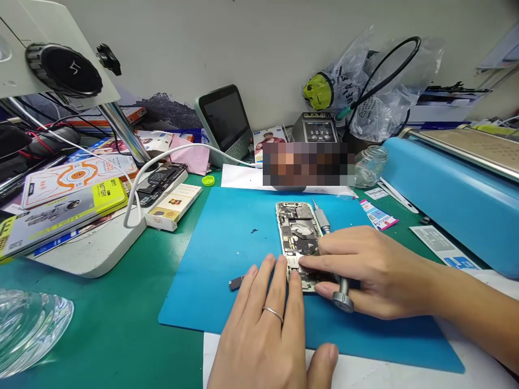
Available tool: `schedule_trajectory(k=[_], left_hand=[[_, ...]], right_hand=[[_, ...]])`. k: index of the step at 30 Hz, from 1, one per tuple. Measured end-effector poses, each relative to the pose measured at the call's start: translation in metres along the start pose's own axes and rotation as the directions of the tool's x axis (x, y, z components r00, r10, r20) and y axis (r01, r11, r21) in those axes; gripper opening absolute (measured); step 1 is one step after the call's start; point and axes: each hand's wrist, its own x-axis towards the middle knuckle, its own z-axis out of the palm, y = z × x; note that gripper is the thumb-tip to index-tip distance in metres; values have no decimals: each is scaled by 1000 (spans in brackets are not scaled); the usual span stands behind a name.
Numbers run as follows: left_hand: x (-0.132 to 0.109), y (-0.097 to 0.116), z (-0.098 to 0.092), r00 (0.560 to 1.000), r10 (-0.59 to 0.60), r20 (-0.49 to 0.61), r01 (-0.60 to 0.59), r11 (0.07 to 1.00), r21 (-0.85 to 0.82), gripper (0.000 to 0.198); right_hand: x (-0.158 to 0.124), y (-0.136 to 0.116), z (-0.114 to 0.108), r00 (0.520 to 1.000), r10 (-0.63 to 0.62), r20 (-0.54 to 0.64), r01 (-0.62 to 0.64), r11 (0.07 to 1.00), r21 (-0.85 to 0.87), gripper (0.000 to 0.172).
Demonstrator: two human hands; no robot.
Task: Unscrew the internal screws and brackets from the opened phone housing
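Note:
An opened smartphone [302, 232] with its internal parts bare lies face up on a blue mat [219, 221]. My left hand [267, 335], a ring on one finger, is stretched out with its fingertips at the phone's lower left edge. A small dark strip-shaped part [236, 283] shows partly from beneath its fingers. My right hand [373, 270] holds a grey screwdriver [322, 219] between its fingers, the tip pointing away from me and the round end cap toward me. Its index fingertip touches a metal plate in the phone's lower half.
A cigarette pack [178, 205], another phone frame [162, 183] and battery boxes [65, 216] crowd the microscope base [101, 259] at left. A clear glass dish [32, 329] stands front left. Behind are a smart display [227, 119] and glass jar [370, 165]; a blue machine [441, 200] is right.

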Motion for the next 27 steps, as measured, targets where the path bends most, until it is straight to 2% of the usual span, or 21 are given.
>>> schedule_trajectory(k=[8, 15, 21, 27], left_hand=[[2, 3, 0, 999, -33, 19, 33, 999, 13, 59], [3, 7, 3, 997, -77, 18, 78, 996, -33, 59], [1, 8, 6, 996, -78, 32, 81, 992, -100, 59], [2, 9, 8, 997, -72, 33, 75, 991, -109, 59]], right_hand=[[0, -2, -2, 999, 3, 33, -3, 1000, -2, 24], [-3, 3, 0, 1000, 1, 8, -1, 1000, 26, 21], [-4, 4, 1, 1000, 0, -3, 1, 999, 41, 30], [-3, 4, 1, 1000, 19, -17, -18, 999, 45, 22]])
